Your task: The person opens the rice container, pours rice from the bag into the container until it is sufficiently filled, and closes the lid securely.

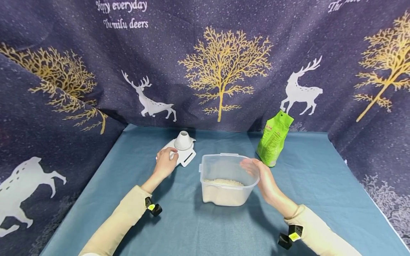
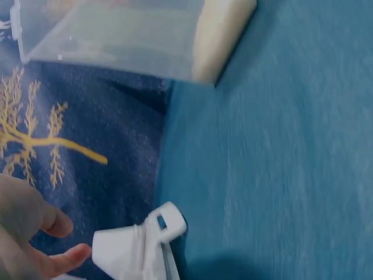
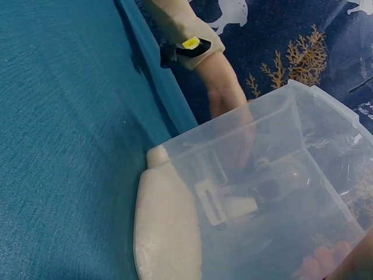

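Observation:
A translucent plastic container (image 1: 229,195) with white grains (image 1: 224,182), rice-like, in its bottom stands at the table's middle. My right hand (image 1: 267,181) rests against its right side, its fingers extended; the fingertips (image 3: 322,261) show blurred through the plastic in the right wrist view. To the left lies a white plastic lid-like piece (image 1: 187,156) with slots and a cone-shaped spout (image 1: 183,140). My left hand (image 1: 164,163) is over its near left edge. In the left wrist view, thumb and finger are spread beside the white spout (image 2: 116,249), a small gap between.
Behind the container to the right stands a bright green printed bag (image 1: 274,138). Blue cloth covers the table (image 1: 224,231). A dark curtain (image 1: 243,117) with deer and trees hangs along the back and sides.

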Demonstrator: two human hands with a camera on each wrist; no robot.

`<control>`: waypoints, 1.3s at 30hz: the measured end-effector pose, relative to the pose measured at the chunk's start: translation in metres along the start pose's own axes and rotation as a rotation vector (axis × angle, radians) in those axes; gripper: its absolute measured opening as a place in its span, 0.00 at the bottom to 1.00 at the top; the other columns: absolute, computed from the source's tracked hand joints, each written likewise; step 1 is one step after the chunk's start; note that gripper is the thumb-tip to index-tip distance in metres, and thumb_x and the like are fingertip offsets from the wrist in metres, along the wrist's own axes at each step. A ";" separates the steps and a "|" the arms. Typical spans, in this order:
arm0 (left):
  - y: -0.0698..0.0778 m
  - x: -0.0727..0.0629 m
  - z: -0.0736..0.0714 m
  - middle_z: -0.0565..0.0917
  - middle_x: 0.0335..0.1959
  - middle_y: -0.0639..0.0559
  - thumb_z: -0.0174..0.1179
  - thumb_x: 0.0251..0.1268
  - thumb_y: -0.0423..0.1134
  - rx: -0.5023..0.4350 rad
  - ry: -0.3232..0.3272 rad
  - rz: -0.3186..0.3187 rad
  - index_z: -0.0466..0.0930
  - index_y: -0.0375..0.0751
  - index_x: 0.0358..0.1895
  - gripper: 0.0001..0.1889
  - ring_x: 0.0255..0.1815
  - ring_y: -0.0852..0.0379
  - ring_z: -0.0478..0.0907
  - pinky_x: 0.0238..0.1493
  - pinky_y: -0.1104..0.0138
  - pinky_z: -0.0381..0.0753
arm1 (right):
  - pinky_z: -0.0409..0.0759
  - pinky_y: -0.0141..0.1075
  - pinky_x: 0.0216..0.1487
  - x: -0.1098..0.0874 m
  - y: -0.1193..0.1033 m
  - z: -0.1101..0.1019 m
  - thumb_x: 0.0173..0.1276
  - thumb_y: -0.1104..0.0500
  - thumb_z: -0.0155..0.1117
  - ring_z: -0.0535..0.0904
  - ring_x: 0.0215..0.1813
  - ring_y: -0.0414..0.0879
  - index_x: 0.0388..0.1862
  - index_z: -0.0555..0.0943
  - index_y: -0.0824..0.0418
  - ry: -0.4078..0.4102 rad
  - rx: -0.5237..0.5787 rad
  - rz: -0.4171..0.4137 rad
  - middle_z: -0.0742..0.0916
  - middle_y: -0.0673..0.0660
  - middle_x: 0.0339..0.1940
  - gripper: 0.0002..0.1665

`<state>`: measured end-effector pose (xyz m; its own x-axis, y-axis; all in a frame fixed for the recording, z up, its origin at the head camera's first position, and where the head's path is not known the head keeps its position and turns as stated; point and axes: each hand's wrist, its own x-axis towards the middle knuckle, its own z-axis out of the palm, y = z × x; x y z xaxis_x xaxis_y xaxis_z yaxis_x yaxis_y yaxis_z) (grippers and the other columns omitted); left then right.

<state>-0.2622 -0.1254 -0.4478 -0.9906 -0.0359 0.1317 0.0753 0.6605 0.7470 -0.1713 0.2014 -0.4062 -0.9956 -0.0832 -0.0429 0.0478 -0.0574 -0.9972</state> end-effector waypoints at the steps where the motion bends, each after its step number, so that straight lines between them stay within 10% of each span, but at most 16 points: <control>1: 0.002 -0.002 0.000 0.73 0.61 0.32 0.51 0.68 0.39 -0.005 0.001 0.013 0.76 0.34 0.52 0.15 0.68 0.34 0.59 0.67 0.43 0.56 | 0.58 0.47 0.75 0.000 0.000 0.000 0.80 0.49 0.36 0.79 0.56 0.35 0.61 0.73 0.67 0.002 0.001 -0.002 0.86 0.40 0.46 0.28; 9: 0.023 -0.017 0.007 0.83 0.51 0.37 0.48 0.72 0.36 -0.185 -0.062 0.144 0.78 0.33 0.49 0.13 0.56 0.41 0.78 0.58 0.50 0.74 | 0.60 0.45 0.74 0.001 0.000 0.000 0.80 0.49 0.36 0.80 0.56 0.35 0.60 0.74 0.67 0.012 0.004 0.006 0.86 0.40 0.46 0.27; 21: 0.054 -0.046 0.017 0.80 0.52 0.33 0.37 0.79 0.37 -0.470 -0.249 0.138 0.76 0.27 0.51 0.19 0.60 0.39 0.75 0.65 0.48 0.70 | 0.66 0.35 0.70 0.002 0.001 -0.001 0.80 0.49 0.36 0.80 0.57 0.37 0.61 0.73 0.68 0.011 0.002 0.009 0.86 0.41 0.46 0.28; 39: 0.078 -0.053 0.021 0.83 0.53 0.38 0.39 0.78 0.35 -0.500 -0.237 0.249 0.77 0.32 0.56 0.18 0.61 0.44 0.75 0.65 0.50 0.69 | 0.65 0.39 0.72 0.002 -0.002 0.000 0.80 0.51 0.37 0.80 0.57 0.37 0.59 0.74 0.65 0.017 0.042 0.022 0.87 0.41 0.46 0.25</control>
<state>-0.2058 -0.0561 -0.4101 -0.9303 0.2804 0.2365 0.2961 0.1934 0.9354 -0.1732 0.2014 -0.4046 -0.9954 -0.0684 -0.0666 0.0731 -0.0972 -0.9926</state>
